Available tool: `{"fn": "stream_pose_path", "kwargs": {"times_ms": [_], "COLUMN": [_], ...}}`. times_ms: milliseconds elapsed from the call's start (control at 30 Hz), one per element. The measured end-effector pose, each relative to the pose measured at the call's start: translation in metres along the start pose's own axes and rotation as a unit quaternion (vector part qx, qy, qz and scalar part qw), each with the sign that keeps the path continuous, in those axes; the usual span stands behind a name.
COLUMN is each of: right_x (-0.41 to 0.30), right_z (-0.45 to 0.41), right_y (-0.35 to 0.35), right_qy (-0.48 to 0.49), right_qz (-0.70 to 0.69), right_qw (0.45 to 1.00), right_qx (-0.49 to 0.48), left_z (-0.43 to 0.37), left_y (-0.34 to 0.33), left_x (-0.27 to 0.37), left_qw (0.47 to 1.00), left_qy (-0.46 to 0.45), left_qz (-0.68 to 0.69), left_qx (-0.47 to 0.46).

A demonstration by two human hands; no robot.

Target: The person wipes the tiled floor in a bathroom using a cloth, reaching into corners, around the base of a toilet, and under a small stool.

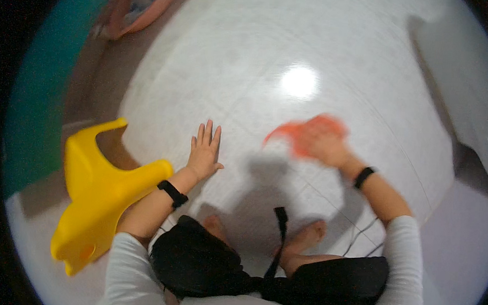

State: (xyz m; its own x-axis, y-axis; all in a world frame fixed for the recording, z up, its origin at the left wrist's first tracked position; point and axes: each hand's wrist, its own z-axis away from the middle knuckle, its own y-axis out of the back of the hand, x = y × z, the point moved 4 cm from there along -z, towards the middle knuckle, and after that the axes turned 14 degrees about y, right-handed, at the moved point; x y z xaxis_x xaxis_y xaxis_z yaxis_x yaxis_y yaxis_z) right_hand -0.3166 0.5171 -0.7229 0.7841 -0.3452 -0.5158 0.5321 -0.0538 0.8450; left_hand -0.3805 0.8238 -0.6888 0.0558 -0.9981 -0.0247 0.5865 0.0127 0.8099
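Observation:
My right hand (329, 148) presses on an orange-red cloth (322, 125), which lies bunched under the palm on the white tiled floor (266, 50). Both the hand and the cloth are blurred, and one strip of cloth trails to the left. My left hand (204, 152) rests palm down on the tiles with its fingers spread and holds nothing. Just left of that forearm is a yellow moulded plastic stool (101, 190).
A pink plastic basin (151, 17) with unclear contents stands at the upper left, beside a green surface (43, 113). White draped material (467, 77) hangs along the right. My bare feet (308, 234) are on the floor, near a thin dark cable (357, 235).

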Motion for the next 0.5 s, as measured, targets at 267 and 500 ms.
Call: {"fn": "stream_pose_path", "kwargs": {"times_ms": [267, 500], "right_x": [0.157, -0.078], "right_z": [0.011, -0.208], "right_y": [0.054, -0.078], "right_qy": [-0.446, -0.076], "right_qz": [0.218, 0.121], "right_qw": [0.829, 0.98], "right_qx": [0.256, 0.136], "left_z": [0.088, 0.131], "left_y": [-0.083, -0.096], "left_x": [-0.106, -0.138], "left_qw": [0.932, 0.831], "left_qy": [0.123, 0.227], "left_qz": [0.323, 0.459], "left_qx": [0.109, 0.218]}}
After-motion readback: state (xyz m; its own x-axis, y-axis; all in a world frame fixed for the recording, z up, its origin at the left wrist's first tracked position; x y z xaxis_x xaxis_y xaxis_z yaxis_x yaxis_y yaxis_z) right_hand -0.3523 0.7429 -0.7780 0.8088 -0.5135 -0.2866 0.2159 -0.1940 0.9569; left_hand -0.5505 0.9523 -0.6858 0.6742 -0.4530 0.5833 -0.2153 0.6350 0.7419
